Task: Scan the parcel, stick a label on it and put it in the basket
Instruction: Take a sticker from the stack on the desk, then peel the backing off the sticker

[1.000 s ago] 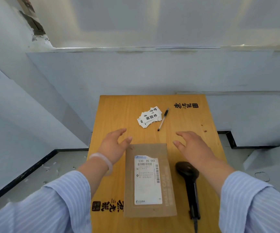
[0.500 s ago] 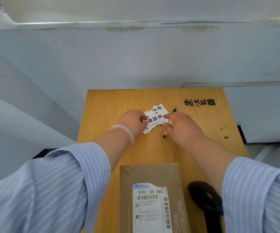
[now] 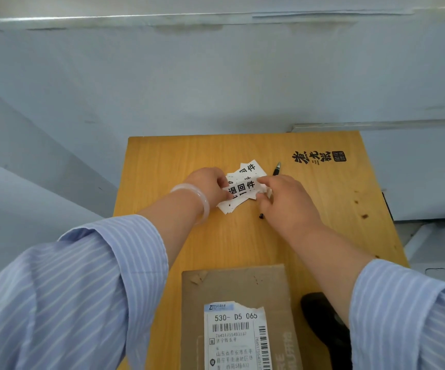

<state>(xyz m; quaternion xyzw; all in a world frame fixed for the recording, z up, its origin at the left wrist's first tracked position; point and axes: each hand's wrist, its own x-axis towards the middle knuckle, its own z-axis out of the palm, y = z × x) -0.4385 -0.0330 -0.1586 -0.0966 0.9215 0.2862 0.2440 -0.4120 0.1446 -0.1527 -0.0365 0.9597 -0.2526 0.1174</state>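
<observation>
A flat brown cardboard parcel (image 3: 237, 289) with a white shipping label (image 3: 236, 337) lies at the near edge of the wooden table (image 3: 162, 161). Further back sits a small pile of white labels (image 3: 245, 180) printed with black characters. My left hand (image 3: 209, 186) pinches the left end of the top label. My right hand (image 3: 287, 201) grips the right end of that same label. The black scanner (image 3: 323, 327) lies to the right of the parcel, partly under my right forearm. No basket shows in this view.
A black pen (image 3: 276, 168) lies behind my right hand, mostly hidden by it. Pale blue walls close off the back and left of the table. Grey floor shows past the table's right edge.
Both hands moved from above the parcel forward to the label pile and closed on the top label. The head leaned forward, so the parcel now sits low in view.
</observation>
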